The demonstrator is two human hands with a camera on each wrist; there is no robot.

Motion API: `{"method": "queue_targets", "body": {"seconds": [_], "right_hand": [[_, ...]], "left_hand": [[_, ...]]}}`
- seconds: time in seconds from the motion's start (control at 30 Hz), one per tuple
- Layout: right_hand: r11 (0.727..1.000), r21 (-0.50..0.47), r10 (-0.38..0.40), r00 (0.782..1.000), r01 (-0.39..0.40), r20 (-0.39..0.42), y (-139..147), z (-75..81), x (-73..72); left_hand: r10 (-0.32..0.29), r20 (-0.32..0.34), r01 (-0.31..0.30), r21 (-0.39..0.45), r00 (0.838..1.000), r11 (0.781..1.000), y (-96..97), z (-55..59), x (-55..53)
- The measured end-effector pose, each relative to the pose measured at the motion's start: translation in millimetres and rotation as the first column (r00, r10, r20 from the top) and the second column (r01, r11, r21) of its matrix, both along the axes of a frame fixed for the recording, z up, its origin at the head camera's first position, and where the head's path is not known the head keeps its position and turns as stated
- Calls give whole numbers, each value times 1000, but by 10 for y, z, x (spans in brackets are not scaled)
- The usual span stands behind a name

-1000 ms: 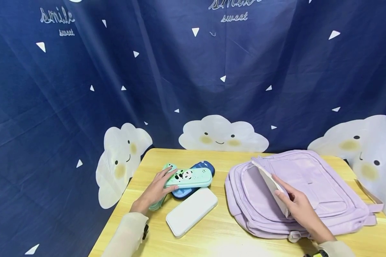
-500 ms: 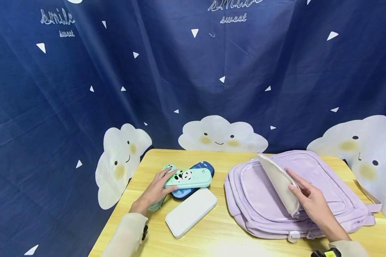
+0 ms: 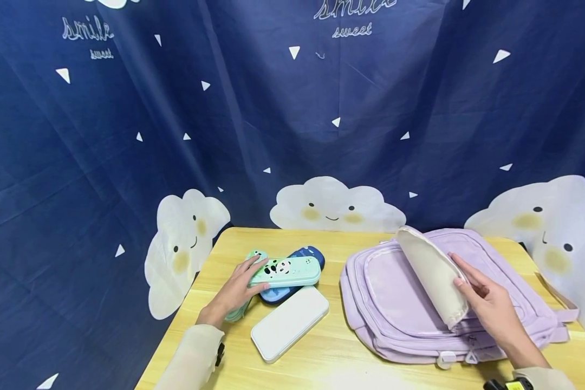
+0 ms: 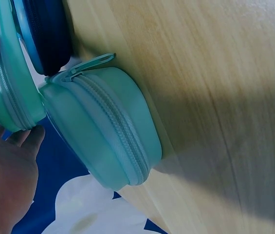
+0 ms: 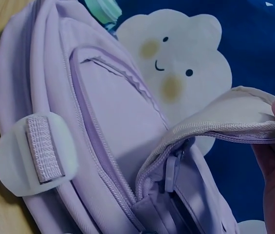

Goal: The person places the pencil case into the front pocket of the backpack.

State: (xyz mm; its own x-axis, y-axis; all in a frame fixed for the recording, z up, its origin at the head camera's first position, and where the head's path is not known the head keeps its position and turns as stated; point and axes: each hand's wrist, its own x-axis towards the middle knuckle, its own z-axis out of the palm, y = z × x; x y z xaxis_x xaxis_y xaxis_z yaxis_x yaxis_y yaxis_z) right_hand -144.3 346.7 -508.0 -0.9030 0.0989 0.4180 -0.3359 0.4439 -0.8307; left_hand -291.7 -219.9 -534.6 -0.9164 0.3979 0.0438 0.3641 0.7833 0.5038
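Note:
A lilac backpack (image 3: 380, 287) lies on the right of the table, its front pocket unzipped. My right hand (image 3: 489, 309) pinches the pocket's flap (image 3: 431, 273) between thumb and fingers and holds it up, showing the pale lining. The right wrist view shows the zip (image 5: 113, 175) parted along the pocket's edge. At the left, my left hand (image 3: 236, 287) grips the end of a mint-green panda pencil case (image 3: 294, 271), thumb on its near side. Below that lies a blue pencil case (image 3: 275, 294), partly covered. Another mint case (image 4: 98, 131) lies beside the hand.
A white pencil case (image 3: 290, 324) lies between the hand and the backpack, near the blue one. The wooden table (image 3: 361, 374) meets a dark blue curtain (image 3: 253, 108) with cloud prints at its back and left.
My right hand has moved right, folding the pocket flap further back so that more of its lining shows. My left hand and the pencil cases have stayed in place.

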Motion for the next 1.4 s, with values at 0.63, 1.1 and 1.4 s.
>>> {"method": "queue_targets", "body": {"seconds": [0.63, 1.1, 1.4], "right_hand": [[986, 120, 119, 993, -119, 5, 341, 0, -15], [964, 148, 227, 974, -222, -21, 325, 10, -160], [967, 138, 217, 976, -215, 2, 276, -31, -198]], "left_hand": [[-8, -15, 8, 15, 1000, 1000, -34, -52, -32], [-9, -14, 9, 17, 1000, 1000, -32, -65, -31], [-9, -19, 9, 14, 1000, 1000, -26, -68, -26]]}}
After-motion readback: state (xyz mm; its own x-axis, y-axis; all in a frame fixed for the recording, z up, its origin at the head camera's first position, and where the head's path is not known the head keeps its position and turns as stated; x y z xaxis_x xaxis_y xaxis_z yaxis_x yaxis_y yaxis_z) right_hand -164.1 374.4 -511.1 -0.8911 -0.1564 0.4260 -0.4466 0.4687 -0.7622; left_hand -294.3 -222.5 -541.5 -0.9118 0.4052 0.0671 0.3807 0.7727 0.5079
